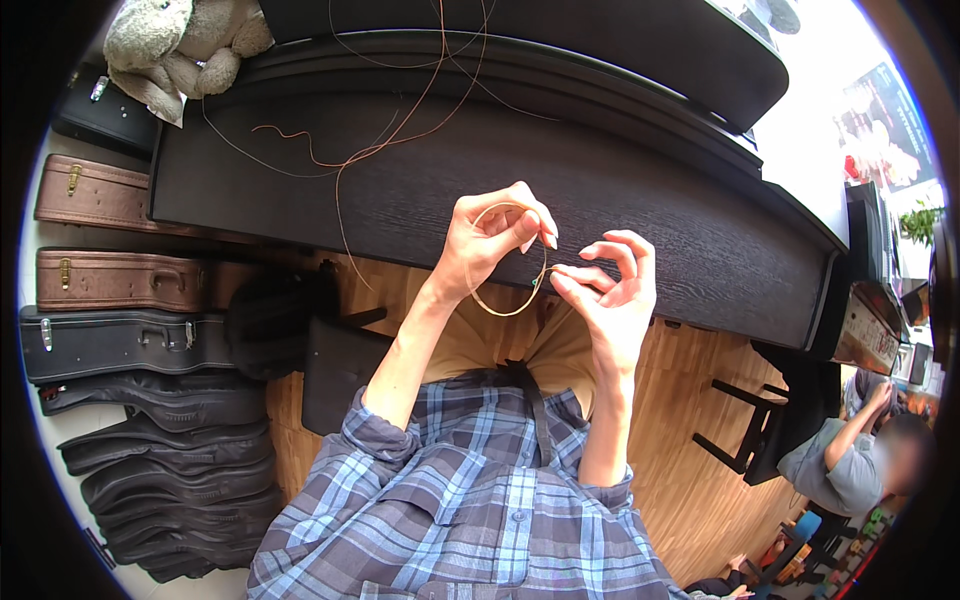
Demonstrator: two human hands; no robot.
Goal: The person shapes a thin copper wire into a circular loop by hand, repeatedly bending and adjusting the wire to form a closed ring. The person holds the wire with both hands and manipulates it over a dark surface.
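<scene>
My left hand (490,240) is closed on a thin, golden guitar string (503,314) wound into a loop, with its thumb and fingers pinching the upper part. The loop hangs in front of my body, above the near edge of a black wooden piano lid (640,220). At the loop's right side shows a tiny green end piece (536,282). Beside it, the thumb and index finger of my right hand (615,285) pinch the string, while the other fingers are raised and bent. Loose copper-coloured strings (345,164) lie tangled on the lid, farther left.
Brown instrument cases (120,280) and a stack of black soft cases (180,470) stand at the left. A grey plush toy (190,45) sits at the far left. A black stool (750,430) is at the right, near another person (840,465).
</scene>
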